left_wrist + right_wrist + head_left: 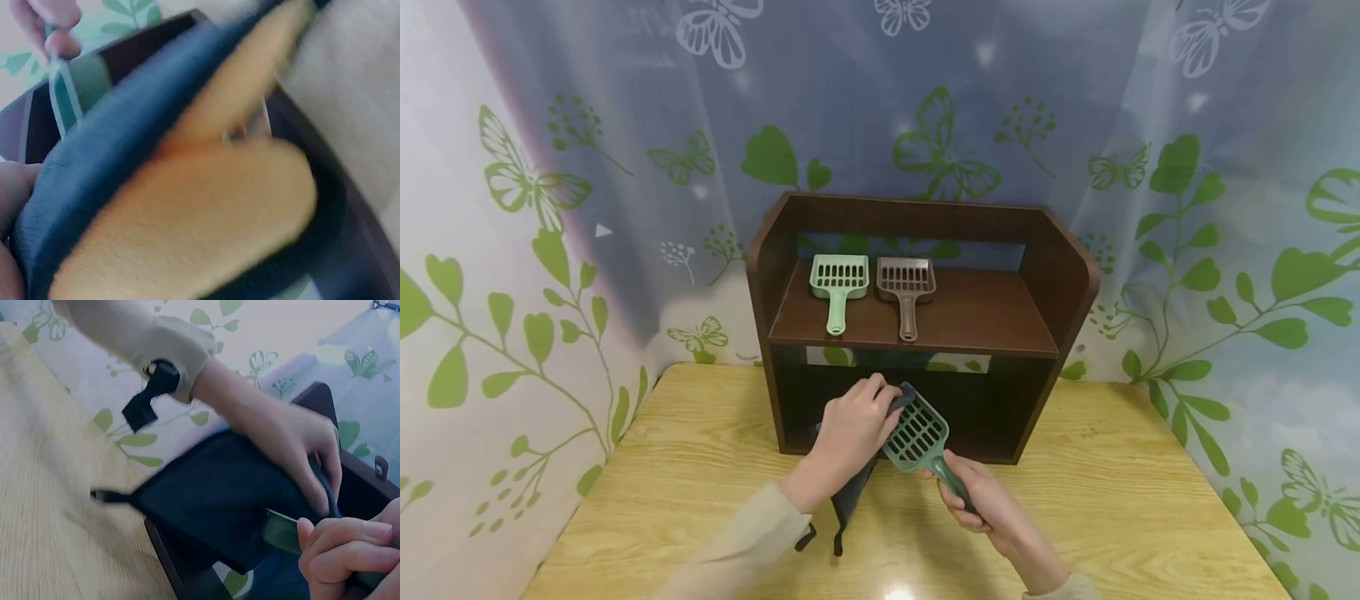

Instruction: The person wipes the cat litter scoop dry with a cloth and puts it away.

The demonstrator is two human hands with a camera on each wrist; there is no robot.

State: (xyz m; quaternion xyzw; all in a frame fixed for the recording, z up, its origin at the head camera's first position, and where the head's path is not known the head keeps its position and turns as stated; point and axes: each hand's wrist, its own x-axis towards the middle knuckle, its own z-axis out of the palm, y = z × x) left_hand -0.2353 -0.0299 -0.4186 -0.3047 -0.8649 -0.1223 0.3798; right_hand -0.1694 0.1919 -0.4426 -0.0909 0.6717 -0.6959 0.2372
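Note:
My right hand (981, 500) grips the handle of a dark green slotted litter scoop (929, 457), its head tilted up to the left in the head view. In my left hand (852, 421) is a dark blue cloth (852, 493), pinched at the scoop head's upper edge. The left wrist view shows the cloth's (119, 140) yellow-orange inner face (194, 219). Loops dangle from its lower corners. Seen from the right wrist, the cloth (206, 481) drapes over much of the scoop (281, 531) and hides its head.
A dark brown two-tier shelf (992, 304) stands behind my hands on the wooden table (700, 450). On its upper board lie a light green scoop (838, 292) and a brown scoop (907, 296). A leaf-and-butterfly patterned curtain (865, 83) hangs behind.

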